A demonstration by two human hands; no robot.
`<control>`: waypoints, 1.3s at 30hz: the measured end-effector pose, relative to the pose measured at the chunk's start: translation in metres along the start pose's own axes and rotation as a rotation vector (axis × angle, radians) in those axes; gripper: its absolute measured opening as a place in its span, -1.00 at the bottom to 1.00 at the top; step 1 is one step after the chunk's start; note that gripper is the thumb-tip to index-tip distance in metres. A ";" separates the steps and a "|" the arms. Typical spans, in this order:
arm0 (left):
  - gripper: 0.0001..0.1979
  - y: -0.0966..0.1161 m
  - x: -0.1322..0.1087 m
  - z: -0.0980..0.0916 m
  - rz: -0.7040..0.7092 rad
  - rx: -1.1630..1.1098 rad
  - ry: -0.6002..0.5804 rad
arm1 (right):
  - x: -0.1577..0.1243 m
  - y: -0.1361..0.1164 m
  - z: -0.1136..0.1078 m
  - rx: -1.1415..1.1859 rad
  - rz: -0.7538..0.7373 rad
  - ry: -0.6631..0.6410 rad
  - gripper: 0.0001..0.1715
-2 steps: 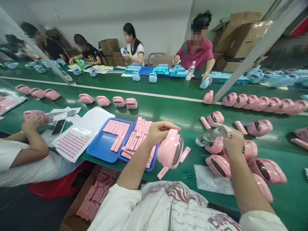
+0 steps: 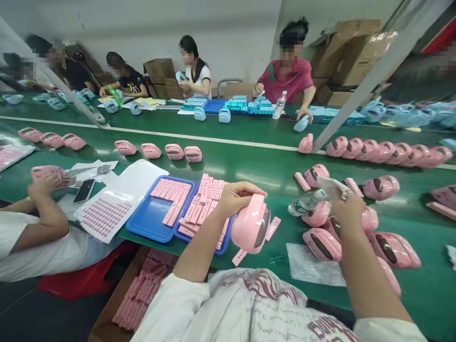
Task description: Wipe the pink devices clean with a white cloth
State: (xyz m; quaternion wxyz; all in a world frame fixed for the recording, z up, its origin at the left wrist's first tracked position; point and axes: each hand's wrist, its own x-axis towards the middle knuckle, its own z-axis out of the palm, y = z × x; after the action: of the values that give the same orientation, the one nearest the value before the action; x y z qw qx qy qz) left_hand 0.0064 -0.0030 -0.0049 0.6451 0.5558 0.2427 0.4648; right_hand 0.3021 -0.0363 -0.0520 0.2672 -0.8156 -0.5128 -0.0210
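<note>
Left hand (image 2: 233,198): pinching a glossy pink casing (image 2: 245,229) by its top, over the green worktop (image 2: 272,204) — apparently keeping its dark window (image 2: 262,230) exposed | Right hand (image 2: 348,210): clutching white cloth (image 2: 330,185), near the water bottle (image 2: 307,202)

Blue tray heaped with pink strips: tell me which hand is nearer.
Left. The left hand is at the heaped tray, by its right side; the right hand is well off rightward.

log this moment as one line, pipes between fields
left hand: holds pink housing | right hand: holds white cloth | bottle: on its side | blue trays: pink strips inside
</note>
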 end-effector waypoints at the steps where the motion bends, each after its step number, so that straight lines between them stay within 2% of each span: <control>1: -0.89 -0.004 0.000 0.003 -0.014 0.006 0.005 | -0.006 -0.007 0.001 0.047 0.007 -0.029 -0.45; 3: -0.87 -0.015 0.003 0.009 -0.029 -0.002 0.057 | -0.028 -0.029 0.003 0.188 -0.035 -0.114 -0.49; 5: -0.85 -0.027 0.006 0.015 -0.025 -0.028 0.164 | -0.062 -0.057 0.005 0.326 -0.116 -0.178 -0.52; 6: -0.84 -0.033 0.008 0.017 -0.025 -0.045 0.223 | -0.080 -0.070 0.005 0.528 -0.237 -0.226 -0.52; 8: -0.81 -0.041 0.011 0.021 -0.043 -0.084 0.331 | -0.112 -0.090 0.005 0.787 -0.470 -0.154 -0.49; 11: -0.78 -0.044 0.010 0.024 -0.108 -0.140 0.414 | -0.133 -0.097 0.005 0.916 -0.774 -0.093 -0.44; 13: -0.79 -0.044 0.009 0.026 -0.124 -0.141 0.431 | -0.130 -0.093 0.007 0.942 -0.760 -0.108 -0.46; 16: -0.80 -0.044 0.008 0.029 -0.121 -0.121 0.432 | -0.120 -0.087 0.010 0.975 -0.564 -0.128 -0.49; 17: -0.79 -0.045 0.009 0.030 -0.131 -0.130 0.435 | -0.120 -0.085 0.010 0.975 -0.575 -0.123 -0.49; 20: -0.76 -0.046 0.010 0.031 -0.189 -0.185 0.438 | -0.126 -0.082 0.012 0.966 -0.789 -0.116 -0.49; 21: -0.75 -0.046 0.010 0.031 -0.206 -0.210 0.431 | -0.129 -0.081 0.013 0.984 -0.782 -0.124 -0.50; 22: -0.75 -0.045 0.009 0.031 -0.224 -0.242 0.416 | -0.131 -0.080 0.014 1.023 -0.701 -0.145 -0.51; 24: -0.77 -0.043 0.006 0.034 -0.256 -0.309 0.346 | -0.132 -0.080 0.016 1.162 -0.410 -0.225 -0.50; 27: -0.83 -0.037 0.001 0.042 -0.234 -0.372 0.235 | -0.130 -0.083 0.016 1.432 -0.057 -0.426 -0.34; 29: -0.85 -0.036 0.001 0.048 -0.184 -0.411 0.246 | -0.130 -0.087 0.013 1.599 0.102 -0.572 -0.19; 31: -0.88 -0.037 0.007 0.052 -0.192 -0.439 0.288 | -0.131 -0.091 0.010 1.715 0.294 -0.666 -0.16; 33: -0.87 -0.040 0.015 0.050 -0.258 -0.350 0.280 | -0.131 -0.093 0.008 1.767 0.496 -0.651 -0.26; 35: -0.80 -0.042 0.021 0.042 -0.292 -0.160 0.232 | -0.128 -0.092 0.006 1.777 0.659 -0.560 -0.38; 37: -0.72 -0.043 0.019 0.032 -0.261 -0.003 0.206 | -0.124 -0.090 0.006 1.773 0.764 -0.445 -0.42; 39: -0.66 -0.044 0.009 0.025 -0.259 0.032 0.207 | -0.119 -0.088 0.007 1.760 0.806 -0.317 -0.39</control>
State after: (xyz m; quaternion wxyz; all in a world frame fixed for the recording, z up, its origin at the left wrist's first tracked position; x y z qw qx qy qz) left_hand 0.0453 -0.0052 -0.0384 0.6623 0.4790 0.3849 0.4287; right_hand 0.1693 -0.1021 -0.0583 0.6951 -0.4326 -0.0584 0.5712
